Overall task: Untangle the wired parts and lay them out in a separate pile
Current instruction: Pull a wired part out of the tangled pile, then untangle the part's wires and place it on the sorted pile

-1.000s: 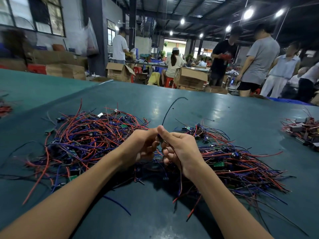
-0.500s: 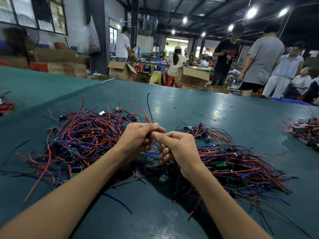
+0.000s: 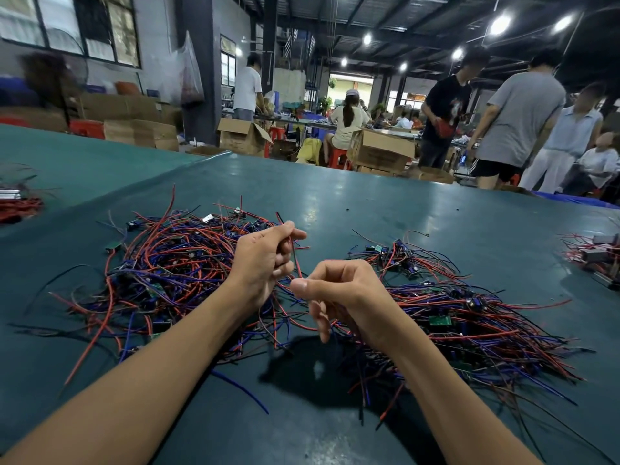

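While you stood over the teal table, its biggest load was the tangled heap of red, blue and black leads with small green boards, spread on the left side and running under your left wrist. The second heap, of the same parts, lay to the right, its near edge passing under your right wrist. A smaller cluster sat just beyond it. Both hands were raised between the two heaps, near each other but not touching. Your left hand had its fingers curled, thumb and forefinger pinching a wired part near its upper end. Your right hand was curled as well, thumb pressed to forefinger at the lower end of those leads. The part hung nearly upright between the two pinches, one red lead and one dark.
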Available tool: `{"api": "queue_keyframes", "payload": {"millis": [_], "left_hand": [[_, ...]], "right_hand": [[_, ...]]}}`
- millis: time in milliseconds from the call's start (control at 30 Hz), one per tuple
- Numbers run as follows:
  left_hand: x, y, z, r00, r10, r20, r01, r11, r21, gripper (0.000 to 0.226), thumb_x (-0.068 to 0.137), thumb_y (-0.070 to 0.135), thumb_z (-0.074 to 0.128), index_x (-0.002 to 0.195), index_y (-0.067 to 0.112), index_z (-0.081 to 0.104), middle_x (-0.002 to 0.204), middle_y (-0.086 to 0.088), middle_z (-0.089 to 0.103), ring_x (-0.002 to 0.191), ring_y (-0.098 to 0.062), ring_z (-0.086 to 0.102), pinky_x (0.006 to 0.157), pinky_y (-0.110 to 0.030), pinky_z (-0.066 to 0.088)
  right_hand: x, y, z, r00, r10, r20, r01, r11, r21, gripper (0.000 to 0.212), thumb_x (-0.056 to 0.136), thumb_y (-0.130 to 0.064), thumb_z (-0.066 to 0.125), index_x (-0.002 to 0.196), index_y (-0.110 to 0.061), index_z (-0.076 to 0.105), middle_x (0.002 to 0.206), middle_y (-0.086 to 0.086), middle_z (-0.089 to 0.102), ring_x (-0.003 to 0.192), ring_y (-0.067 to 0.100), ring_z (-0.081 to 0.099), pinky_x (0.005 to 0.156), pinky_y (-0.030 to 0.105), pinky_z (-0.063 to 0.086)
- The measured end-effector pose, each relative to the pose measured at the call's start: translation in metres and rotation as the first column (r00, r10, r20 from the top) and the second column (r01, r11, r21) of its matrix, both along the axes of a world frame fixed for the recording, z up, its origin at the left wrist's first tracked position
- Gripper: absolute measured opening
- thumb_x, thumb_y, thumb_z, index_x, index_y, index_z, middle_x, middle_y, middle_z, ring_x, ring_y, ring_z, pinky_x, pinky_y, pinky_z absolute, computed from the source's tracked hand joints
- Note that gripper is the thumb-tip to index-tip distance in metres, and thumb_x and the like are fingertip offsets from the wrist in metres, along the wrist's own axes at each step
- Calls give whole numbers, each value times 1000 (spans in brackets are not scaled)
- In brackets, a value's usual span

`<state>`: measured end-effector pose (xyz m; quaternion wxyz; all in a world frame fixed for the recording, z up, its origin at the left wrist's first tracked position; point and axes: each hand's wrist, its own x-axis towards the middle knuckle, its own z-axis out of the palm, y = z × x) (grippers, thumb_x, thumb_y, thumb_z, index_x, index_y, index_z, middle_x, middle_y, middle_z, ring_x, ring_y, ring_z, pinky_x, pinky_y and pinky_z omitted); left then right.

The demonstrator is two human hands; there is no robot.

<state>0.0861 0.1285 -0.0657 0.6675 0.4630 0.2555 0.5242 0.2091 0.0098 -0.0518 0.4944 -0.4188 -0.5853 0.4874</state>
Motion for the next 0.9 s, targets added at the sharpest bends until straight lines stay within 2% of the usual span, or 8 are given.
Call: {"api": "queue_keyframes", "payload": {"millis": [133,367,500,567,633,700,833,900], "left_hand": [[-3,1,4,997,-12,77,21,993,-116,28,95,19,58,80,-3,68,45,4,37,36,-6,25,33,-18,21],[-11,7,9,955,-147,257,223,928,-298,39,89,19,53,52,11,63,46,5,36,34,-3,22,30,-15,15],[-15,8,8,963,-143,230,209,932,-295,33,80,15,48,47,17,51,40,7,37,35,-8,19,34,-17,17],[-15,7,7,971,-133,196,187,940,-286,33,80,15,48,47,16,53,40,7,35,35,-8,19,35,-18,18],[-13,6,7,978,-112,176,156,953,-259,31,83,17,53,54,11,64,41,7,31,36,-7,20,35,-18,20],[-12,6,7,973,-80,217,128,968,-216,24,92,22,59,80,7,74,45,8,34,36,-4,23,34,-17,22],[-13,10,6,940,-27,340,93,980,-178,30,100,32,60,116,9,70,57,7,40,37,-3,27,35,-14,28],[-12,9,4,946,-24,323,77,986,-151,40,99,42,59,126,13,66,60,6,39,40,-3,27,36,-15,28]], "right_hand": [[3,-2,3,999,49,2,-49,999,4,26,75,-23,86,68,-9,65,57,13,55,41,23,52,42,28,48],[5,-2,4,996,69,56,-68,997,-21,22,73,-19,86,68,-9,67,55,14,57,39,21,52,42,27,48],[4,-4,4,990,110,90,-107,994,-31,24,74,-19,86,70,-7,66,55,14,58,38,22,53,43,25,47],[1,-3,3,987,125,98,-122,992,-36,23,75,-19,86,70,-8,66,56,15,57,39,22,53,43,25,48],[-1,-2,2,990,114,88,-111,993,-41,23,76,-20,85,71,-7,67,58,15,56,41,22,53,44,26,49],[-2,0,1,997,51,65,-48,998,-46,23,79,-22,84,78,-4,69,59,14,56,43,21,53,43,28,49],[3,3,-2,999,-32,-6,32,997,-70,13,85,-12,78,91,-2,71,63,10,59,45,17,53,39,26,47],[4,3,-3,997,-13,-75,6,996,-93,10,89,0,70,99,1,71,73,14,67,53,18,61,44,27,51]]}}
